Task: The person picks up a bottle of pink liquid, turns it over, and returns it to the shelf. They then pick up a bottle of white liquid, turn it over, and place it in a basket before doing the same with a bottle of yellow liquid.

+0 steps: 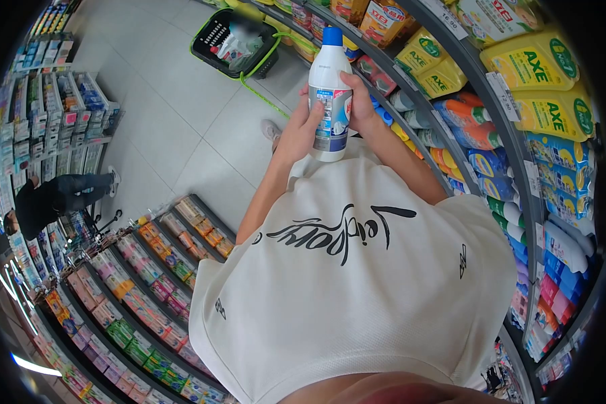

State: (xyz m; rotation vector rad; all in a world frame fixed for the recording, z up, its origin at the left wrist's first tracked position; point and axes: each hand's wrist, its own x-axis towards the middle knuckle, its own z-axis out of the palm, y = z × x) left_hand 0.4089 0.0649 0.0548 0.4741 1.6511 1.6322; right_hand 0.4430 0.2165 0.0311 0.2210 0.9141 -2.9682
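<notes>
A white cleaner bottle (pixel 328 74) with a blue cap and a blue, grey and red label stands upright between my two hands, in front of my white T-shirt. My left hand (pixel 303 128) wraps its left side, the thumb lying across the label. On the other side, my right hand (pixel 361 101) grips the bottle higher up, near its shoulder. The fingers behind the bottle are hidden.
A black basket (pixel 205 57) with a green rim and a green strap (pixel 262 97) sits on the tiled floor ahead, with goods inside. Shelves of yellow detergent bottles (pixel 532 64) curve along my right. Packed shelves (pixel 128 283) line my left, where another person (pixel 60 195) stands.
</notes>
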